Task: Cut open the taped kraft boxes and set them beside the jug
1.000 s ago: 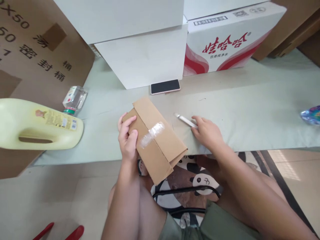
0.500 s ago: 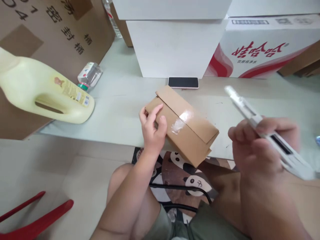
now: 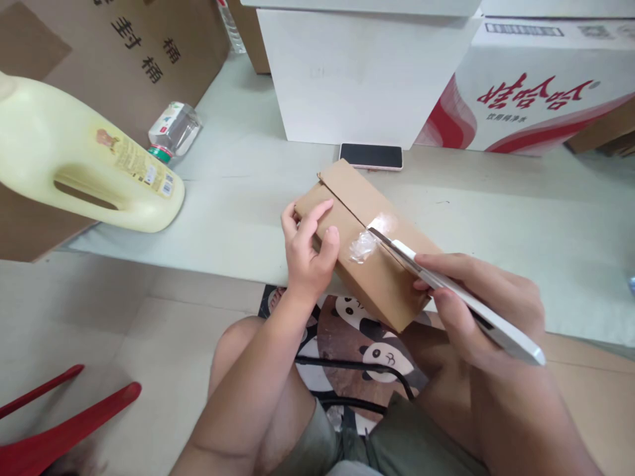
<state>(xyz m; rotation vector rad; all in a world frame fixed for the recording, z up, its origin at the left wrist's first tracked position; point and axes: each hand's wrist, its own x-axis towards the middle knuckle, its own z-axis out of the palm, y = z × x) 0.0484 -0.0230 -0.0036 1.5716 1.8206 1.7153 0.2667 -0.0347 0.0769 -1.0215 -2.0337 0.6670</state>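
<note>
A small brown cardboard box [image 3: 381, 284] lies slantwise at the table's near edge, one corner jutting over it. Clear tape [image 3: 364, 246] crosses the seam on its top. My left hand [image 3: 312, 254] grips the box's left end, thumb and fingers spread across the corner. In my right hand [image 3: 481, 307] is a white utility knife [image 3: 476, 307], held along its handle. Its dark blade is out, and the tip meets the seam at the tape. Part of the box's right end is hidden behind my right hand.
Behind the box a phone [image 3: 372, 157] lies against a white carton [image 3: 362, 79]. A red-and-white carton [image 3: 536, 92] stands to the right. At left are a large pale-yellow jug [image 3: 99, 158], a small clear bottle [image 3: 176, 129] and a big brown carton [image 3: 99, 73].
My right hand has brought the knife left and down from beside the box onto its taped seam. The blade now shows. My left hand keeps its hold; the view has shifted slightly.
</note>
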